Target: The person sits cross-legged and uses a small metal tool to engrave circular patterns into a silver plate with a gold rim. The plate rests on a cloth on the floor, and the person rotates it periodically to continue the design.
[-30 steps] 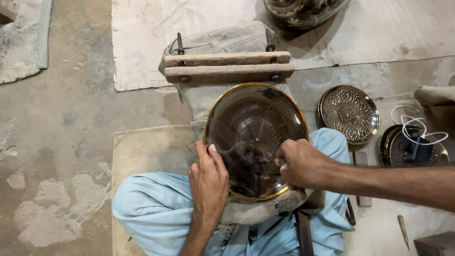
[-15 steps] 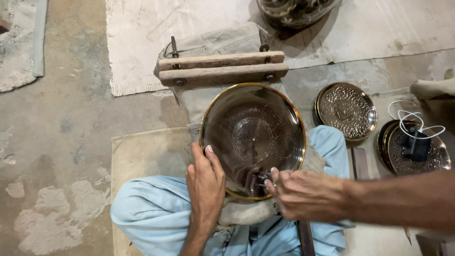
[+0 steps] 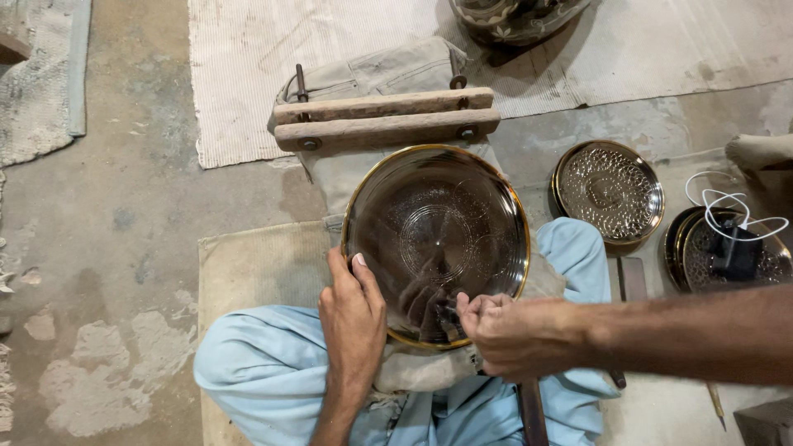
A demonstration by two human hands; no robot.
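**Hands on brass plate, seated on floor**

Large round brass plate (image 3: 436,239) w/ dark engraved centre lay on person's lap, far edge just below wooden clamp bars (image 3: 386,118). Left hand (image 3: 353,318) rested flat on plate's near-left rim, fingers together, thumb over the edge, steadying not gripping. Right hand (image 3: 512,334) sat at near-right rim, fingers curled into a closed fist around sth small; can't tell what, mostly hidden. Hands apart, plate's near edge btwn them. Legs in light-blue trousers (image 3: 273,363), on beige mat (image 3: 248,272). To the right on the concrete: smaller patterned plate (image 3: 610,194), then another dark plate (image 3: 727,252) w/ white cable (image 3: 731,202) across it. White rug (image 3: 248,74) beyond.
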